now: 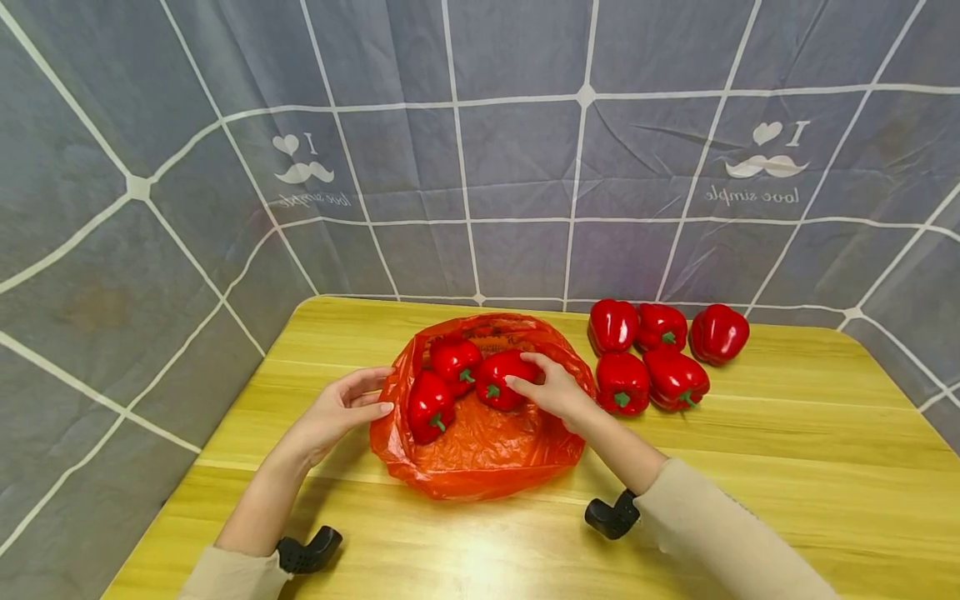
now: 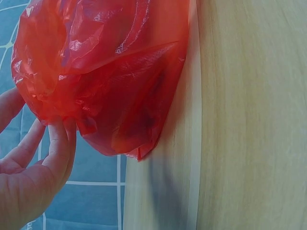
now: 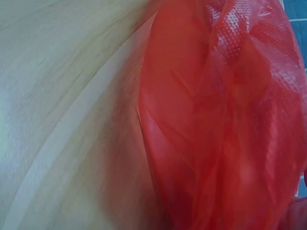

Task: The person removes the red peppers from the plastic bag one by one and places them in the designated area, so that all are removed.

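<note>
The right hand [image 1: 558, 390] grips a red bell pepper [image 1: 497, 382] inside the red plastic bag [image 1: 483, 437]; the left hand [image 1: 337, 417], fingers relaxed, merely touches its side, so that thin film could cave in if bumped.

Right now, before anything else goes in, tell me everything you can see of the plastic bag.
The plastic bag is orange-red, thin, glossy and partly see-through, with creased sides and dark markings on its far wall. It rests on the wooden table, its mouth open upward in a wide, rough oval. Inside, two red bell peppers lie at the left; a third pepper is gripped by the right hand. The left hand touches the bag's left side.
</note>
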Demonstrator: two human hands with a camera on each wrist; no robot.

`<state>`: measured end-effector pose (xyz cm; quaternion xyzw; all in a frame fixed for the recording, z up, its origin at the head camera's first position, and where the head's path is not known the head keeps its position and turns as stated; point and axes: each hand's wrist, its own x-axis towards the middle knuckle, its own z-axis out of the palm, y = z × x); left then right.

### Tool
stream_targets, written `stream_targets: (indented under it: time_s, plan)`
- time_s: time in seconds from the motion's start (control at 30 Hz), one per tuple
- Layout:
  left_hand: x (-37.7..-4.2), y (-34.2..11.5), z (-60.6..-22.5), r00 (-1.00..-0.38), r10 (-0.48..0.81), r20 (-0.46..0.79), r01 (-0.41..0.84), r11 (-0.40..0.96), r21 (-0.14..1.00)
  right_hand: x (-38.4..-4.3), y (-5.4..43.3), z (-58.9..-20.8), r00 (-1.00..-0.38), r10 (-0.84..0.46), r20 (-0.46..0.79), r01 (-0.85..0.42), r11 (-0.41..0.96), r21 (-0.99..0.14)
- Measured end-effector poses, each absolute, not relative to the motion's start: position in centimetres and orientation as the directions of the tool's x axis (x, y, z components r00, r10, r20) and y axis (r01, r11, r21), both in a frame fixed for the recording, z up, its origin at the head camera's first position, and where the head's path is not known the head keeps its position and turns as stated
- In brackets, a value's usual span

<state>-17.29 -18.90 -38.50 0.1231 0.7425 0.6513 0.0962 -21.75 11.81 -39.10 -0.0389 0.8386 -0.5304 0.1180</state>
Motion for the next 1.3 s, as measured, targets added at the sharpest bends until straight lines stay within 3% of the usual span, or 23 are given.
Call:
stream_targets:
  time_s: [0.27, 1.0, 1.3]
  plan:
    - [-17.3, -18.9, -38.7, -0.951, 0.309, 0.023, 0.061, 0.113, 0.992, -21.6, 11.2, -39.6, -0.98, -0.162, -0.115, 0.036, 0.425, -0.905]
    - [-17.4, -18.9, -38.8, -0.955, 0.297, 0.025, 0.064, 0.122, 0.99, -20.8, 11.6, -39.3, -0.928, -0.366, -0.071, -0.096, 0.419, -0.903]
    - [-17.3, -19.0, -38.8, -0.953, 0.302, 0.021, 0.06, 0.119, 0.991, -20.3, 11.6, -39.3, -0.922, -0.378, -0.079, -0.088, 0.405, -0.91]
